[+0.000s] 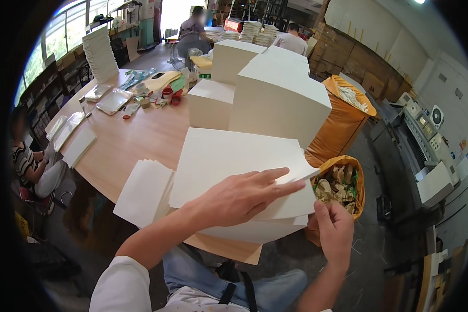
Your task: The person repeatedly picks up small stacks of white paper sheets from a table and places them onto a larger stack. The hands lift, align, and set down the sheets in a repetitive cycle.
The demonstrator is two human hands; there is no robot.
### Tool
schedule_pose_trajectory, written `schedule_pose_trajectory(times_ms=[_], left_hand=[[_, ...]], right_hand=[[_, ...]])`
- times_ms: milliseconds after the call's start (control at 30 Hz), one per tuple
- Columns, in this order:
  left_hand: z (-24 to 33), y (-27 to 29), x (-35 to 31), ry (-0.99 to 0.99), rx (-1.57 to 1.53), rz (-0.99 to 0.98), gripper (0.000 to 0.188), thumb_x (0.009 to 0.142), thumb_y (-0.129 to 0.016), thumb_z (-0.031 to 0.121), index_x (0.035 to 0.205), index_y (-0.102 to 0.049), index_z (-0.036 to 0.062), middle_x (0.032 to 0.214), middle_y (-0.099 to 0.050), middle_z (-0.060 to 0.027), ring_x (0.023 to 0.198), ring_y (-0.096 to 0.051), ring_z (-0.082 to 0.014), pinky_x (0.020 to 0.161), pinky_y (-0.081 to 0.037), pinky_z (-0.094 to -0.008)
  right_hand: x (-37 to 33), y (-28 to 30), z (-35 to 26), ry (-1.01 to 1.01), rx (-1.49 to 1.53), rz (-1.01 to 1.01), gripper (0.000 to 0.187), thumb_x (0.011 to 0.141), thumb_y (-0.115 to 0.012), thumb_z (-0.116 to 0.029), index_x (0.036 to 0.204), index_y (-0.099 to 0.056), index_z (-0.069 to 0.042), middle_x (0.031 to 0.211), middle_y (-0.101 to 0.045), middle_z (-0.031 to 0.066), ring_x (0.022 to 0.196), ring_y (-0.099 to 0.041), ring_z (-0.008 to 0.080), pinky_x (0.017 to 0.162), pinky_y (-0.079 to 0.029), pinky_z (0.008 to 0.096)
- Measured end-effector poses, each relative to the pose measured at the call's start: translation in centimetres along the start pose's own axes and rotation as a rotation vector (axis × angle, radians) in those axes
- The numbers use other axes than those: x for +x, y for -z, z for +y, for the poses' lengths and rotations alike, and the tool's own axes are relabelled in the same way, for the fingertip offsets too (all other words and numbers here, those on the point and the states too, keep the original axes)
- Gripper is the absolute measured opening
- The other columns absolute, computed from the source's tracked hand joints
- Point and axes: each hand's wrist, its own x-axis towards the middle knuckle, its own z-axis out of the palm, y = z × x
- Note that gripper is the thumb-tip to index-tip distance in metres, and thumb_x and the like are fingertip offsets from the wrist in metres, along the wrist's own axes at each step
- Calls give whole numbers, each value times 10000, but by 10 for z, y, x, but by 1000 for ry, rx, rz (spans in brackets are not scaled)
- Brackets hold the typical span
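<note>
A thick stack of large white paper sheets [229, 171] lies at the near edge of the round pale wooden table [135, 140], its right corner hanging out past the rim so that the sheet edges can be reached from the side. The left hand [242, 195] lies flat on top, palm down and fingers stretched toward the right corner; it grips nothing, but presses the top sheets so they hold square. The right hand [335, 229] comes up from below at that overhanging corner with its fingers curled in against the sheet edges. It seems to pinch or thumb a few sheets there, though the corner hides the fingertips and I cannot tell how much paper it has hold of.

Just left of the stack a smaller fanned pile of white sheets [143, 192] lies askew, partly tucked under it. Behind it stand tall blocks of white paper [275, 99], stacked in steps. Beyond the table's right edge are two orange sacks: the near one [343, 184] open and full of crumpled brownish paper scraps, the far one [343, 117] taller with pale strips at its mouth, both close enough to take waste. To the right stands a grey machine with a control panel [426, 140]. On the far left of the table lie clear plastic packets [112, 99] and small red cups [169, 93], with a seated person [34, 166] beside them.
</note>
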Motion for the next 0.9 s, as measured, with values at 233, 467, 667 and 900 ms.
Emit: schedule_pose_trajectory(times_ms=[233,467,667,900], left_hand=[[-6,3,0,-20,-100,-8,276,1060,-682,92,1311,-725,200,1461,-655,-199,1220,-711,-368,1002,-596,-461],[-9,-2,-1,-10,-105,-8,298,995,-719,29,1252,-754,176,1462,-673,-139,1153,-723,-327,969,-590,-461],[-7,-2,0,-12,-113,9,289,1002,-719,32,1243,-766,183,1448,-680,-140,1150,-723,-345,956,-591,-456],[-5,3,1,19,-122,-19,277,989,-787,132,1258,-773,194,1472,-677,-149,1181,-719,-357,986,-585,-454]], right_hand=[[1,-16,17,29,-70,60,468,1031,-808,-291,772,-561,11,632,-564,145,567,-557,329,580,-442,443],[-9,-3,23,-50,-403,-70,471,1053,-782,-327,813,-589,29,688,-629,206,611,-605,395,597,-471,472],[5,-36,13,217,-40,101,432,1066,-774,-234,807,-491,-34,649,-524,31,594,-454,127,552,-395,329],[10,-40,7,70,412,33,401,1111,-674,-190,778,-460,-125,683,-539,-38,586,-545,34,508,-376,205]])
